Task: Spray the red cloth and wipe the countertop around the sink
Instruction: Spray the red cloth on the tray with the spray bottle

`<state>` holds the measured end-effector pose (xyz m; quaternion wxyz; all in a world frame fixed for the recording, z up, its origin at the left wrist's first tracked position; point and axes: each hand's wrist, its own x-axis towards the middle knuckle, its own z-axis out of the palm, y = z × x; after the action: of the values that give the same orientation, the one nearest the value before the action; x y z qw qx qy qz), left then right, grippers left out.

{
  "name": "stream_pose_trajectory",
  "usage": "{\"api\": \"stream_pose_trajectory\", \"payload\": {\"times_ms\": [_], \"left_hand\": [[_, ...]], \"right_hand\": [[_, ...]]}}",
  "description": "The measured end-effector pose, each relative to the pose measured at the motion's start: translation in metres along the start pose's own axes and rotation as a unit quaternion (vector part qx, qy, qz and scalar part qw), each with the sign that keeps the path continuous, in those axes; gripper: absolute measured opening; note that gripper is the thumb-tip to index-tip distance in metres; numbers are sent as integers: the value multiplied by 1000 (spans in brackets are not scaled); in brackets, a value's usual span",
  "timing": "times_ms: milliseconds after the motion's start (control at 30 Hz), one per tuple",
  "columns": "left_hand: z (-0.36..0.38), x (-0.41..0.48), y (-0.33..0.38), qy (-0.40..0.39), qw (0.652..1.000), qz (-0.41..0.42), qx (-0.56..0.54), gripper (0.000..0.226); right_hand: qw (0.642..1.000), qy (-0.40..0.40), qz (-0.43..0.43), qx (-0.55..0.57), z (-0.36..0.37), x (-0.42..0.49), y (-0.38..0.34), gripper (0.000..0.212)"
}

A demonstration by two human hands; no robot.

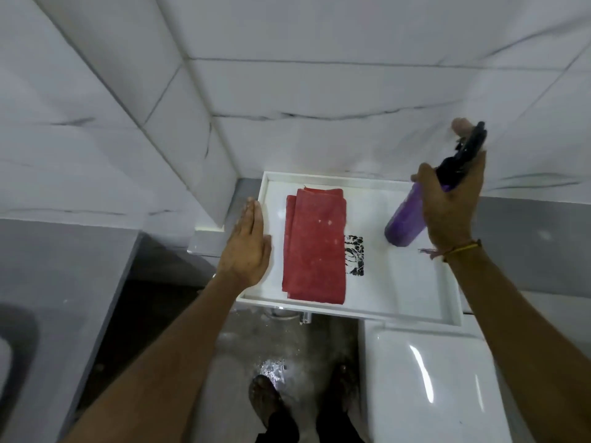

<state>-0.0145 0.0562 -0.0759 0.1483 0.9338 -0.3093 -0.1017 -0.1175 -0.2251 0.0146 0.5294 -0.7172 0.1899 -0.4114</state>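
A folded red cloth [315, 247] lies flat in a white tray [415, 282], partly covering a black printed mark. My right hand [451, 203] grips a purple spray bottle [404, 223] with a black trigger head, held tilted above the tray's right side, a finger up near the trigger. My left hand [248, 247] is flat with its fingers together, resting on the tray's left rim just left of the cloth and holding nothing. A grey countertop [54, 276] with the dark edge of a sink [16, 340] is at the far left.
White marble-look tiles form the wall corner behind the tray. A white toilet cistern lid [425, 388] sits below the tray at the right. Wet grey floor and my sandalled feet [268, 401] show at the bottom centre.
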Motion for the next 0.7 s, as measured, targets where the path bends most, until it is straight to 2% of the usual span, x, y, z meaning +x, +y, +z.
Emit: {"api": "stream_pose_trajectory", "payload": {"times_ms": [100, 233, 333, 467, 600, 700], "left_hand": [[2, 1, -2, 9, 1000, -5, -14, 65], [4, 0, -2, 11, 1000, -6, -23, 65], [2, -1, -1, 10, 1000, -3, -23, 70], [0, 0, 1, 9, 1000, -1, -26, 73], [0, 1, 2, 4, 1000, -2, -30, 69], [2, 0, 1, 3, 999, -8, -34, 66]], "right_hand": [[998, -21, 2, 53, -8, -8, -24, 63], [989, -112, 5, 100, -9, -55, -62, 55], [969, -180, 114, 121, 13, -100, -69, 42], [929, -184, 297, 122, 41, -129, -58, 30], [909, -172, 364, 106, 50, -135, -47, 5], [901, -161, 386, 111, 51, -136, -46, 10]]}}
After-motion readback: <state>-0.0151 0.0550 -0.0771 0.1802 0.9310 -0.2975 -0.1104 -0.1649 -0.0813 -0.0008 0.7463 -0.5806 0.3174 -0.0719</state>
